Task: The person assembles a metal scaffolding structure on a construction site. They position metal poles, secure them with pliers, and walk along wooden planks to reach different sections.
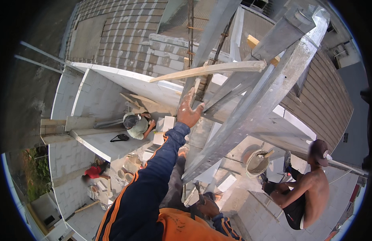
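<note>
My left arm, in a dark blue sleeve with orange stripes, stretches forward. My left hand (189,111) is dusty, with its thumb spread and its fingers extended against the lower part of a long grey board (212,38). Low in front of my orange shirt, my right hand (209,207) is closed around a slim, dark-handled tool (199,194); its exact kind is too small to tell. A large grey beam (254,108) slopes up to the right between my hands and the far side. Above my left hand a bent wooden strip (210,70) lies across the uprights.
Below left, a person in a cap (135,124) crouches by white blocks (168,123). Another person in red (93,172) bends lower down. At right, a shirtless person (310,188) sits on a wall near a mortar bucket (257,162). Rebar (190,32) stands ahead; tiled roofs (125,40) lie beyond.
</note>
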The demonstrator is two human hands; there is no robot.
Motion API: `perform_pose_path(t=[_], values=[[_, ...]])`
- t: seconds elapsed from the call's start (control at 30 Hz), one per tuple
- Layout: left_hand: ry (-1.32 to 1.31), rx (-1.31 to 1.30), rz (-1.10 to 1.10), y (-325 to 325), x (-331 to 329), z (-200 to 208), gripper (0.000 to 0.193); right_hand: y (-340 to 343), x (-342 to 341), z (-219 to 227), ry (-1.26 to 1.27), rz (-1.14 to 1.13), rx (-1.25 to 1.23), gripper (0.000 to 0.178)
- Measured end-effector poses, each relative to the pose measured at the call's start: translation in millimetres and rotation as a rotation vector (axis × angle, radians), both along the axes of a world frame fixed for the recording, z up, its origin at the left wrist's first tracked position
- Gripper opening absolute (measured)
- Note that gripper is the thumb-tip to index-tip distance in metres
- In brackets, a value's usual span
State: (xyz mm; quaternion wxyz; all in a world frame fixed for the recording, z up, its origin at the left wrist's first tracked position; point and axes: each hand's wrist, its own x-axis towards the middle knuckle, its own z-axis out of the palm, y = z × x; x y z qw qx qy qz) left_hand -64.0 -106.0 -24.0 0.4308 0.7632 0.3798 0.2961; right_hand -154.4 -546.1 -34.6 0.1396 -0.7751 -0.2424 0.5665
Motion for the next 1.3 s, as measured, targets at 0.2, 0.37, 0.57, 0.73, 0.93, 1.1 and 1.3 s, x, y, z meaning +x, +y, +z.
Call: perform_pose_path(t=[0.2,0.37,0.57,0.73,0.93,1.1,1.3], values=[[0.089,-0.012,-0.018,-11,-25,-3,0.073,-21,-6,-22,-0.017,0.05,-0.021,0.035],[-0.072,0.218,0.052,-3,-2,42,0.057,-26,-4,-31,0.028,-0.013,0.027,0.041],[-0.311,0.457,-0.116,28,58,132,0.049,-24,-4,-34,0.051,0.019,-0.005,0.055],[-0.359,0.377,-0.274,32,84,162,0.045,-14,1,-21,0.007,0.072,-0.022,0.061],[-0.37,0.357,-0.288,30,90,161,0.039,-11,2,-14,0.035,0.057,-0.005,0.056],[-0.371,0.398,-0.322,36,91,160,0.04,-4,-3,-9,0.161,-0.166,-0.103,0.046],[-0.386,0.363,-0.359,35,88,158,0.042,-4,-2,-7,0.272,-0.184,-0.16,0.045]])
